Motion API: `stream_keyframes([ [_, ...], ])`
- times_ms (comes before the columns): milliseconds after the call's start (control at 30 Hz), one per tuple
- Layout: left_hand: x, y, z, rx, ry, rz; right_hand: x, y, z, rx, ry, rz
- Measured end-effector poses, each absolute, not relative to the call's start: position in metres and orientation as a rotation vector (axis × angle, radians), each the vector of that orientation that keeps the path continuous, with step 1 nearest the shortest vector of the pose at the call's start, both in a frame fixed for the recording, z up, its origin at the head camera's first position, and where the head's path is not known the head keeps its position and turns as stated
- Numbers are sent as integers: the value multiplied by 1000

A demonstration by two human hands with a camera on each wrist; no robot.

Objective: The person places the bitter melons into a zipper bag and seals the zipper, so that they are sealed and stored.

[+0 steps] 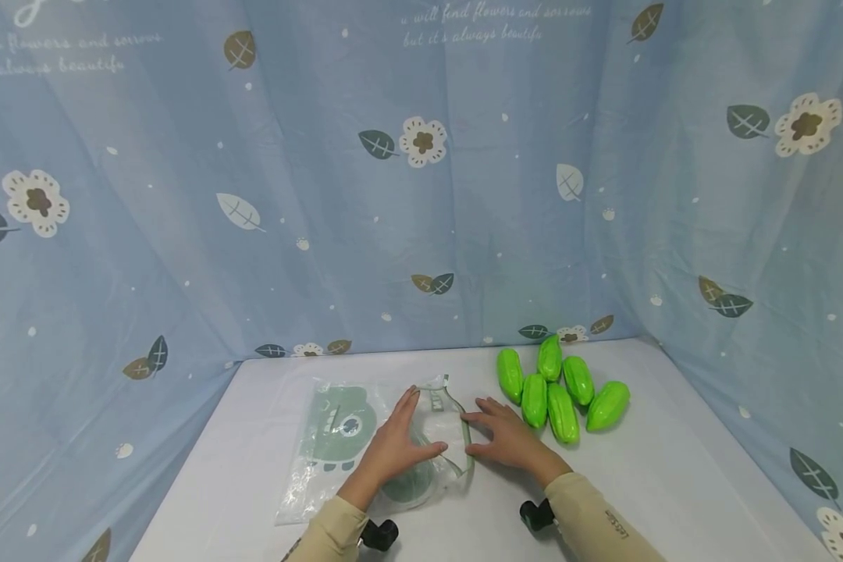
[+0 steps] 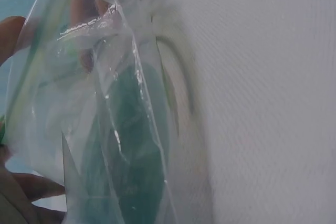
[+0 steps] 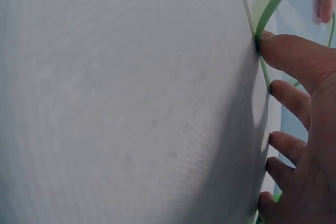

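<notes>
A clear plastic bag with a green strip (image 1: 467, 449) along its mouth lies on the table, the mouth spread apart toward the right. Flat clear plastic (image 1: 340, 425) with a green cartoon print stretches out to the left. My left hand (image 1: 393, 449) lies over the bag, thumb and fingers spread wide near the mouth. From the right side, my right hand (image 1: 509, 441) reaches to the strip. In the right wrist view its thumb (image 3: 291, 53) touches the green edge, fingertips lined up just below. The left wrist view looks through crinkled plastic onto green print (image 2: 139, 145).
Several glossy bright-green, ridged, vegetable-shaped pieces (image 1: 563, 412) cluster at the back right, just beyond my right hand. The white table (image 1: 674, 468) is bordered by a blue patterned curtain (image 1: 309, 195) at the back and sides.
</notes>
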State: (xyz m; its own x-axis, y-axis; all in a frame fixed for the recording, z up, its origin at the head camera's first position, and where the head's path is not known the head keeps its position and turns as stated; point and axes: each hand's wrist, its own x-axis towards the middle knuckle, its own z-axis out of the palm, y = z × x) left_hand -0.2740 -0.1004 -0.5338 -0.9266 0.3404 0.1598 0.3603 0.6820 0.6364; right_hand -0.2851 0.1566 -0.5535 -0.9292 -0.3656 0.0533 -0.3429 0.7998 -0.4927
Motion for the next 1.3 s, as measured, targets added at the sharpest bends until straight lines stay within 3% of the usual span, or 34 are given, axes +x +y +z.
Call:
stream_keyframes([
  [767, -278, -99, -539, -749, -2929, -996, -285, 156, -553, -612, 2927, -802],
  [1300, -280, -101, -534, -648, -2927, -1104, -283, 154, -549, -641, 2934, -835],
])
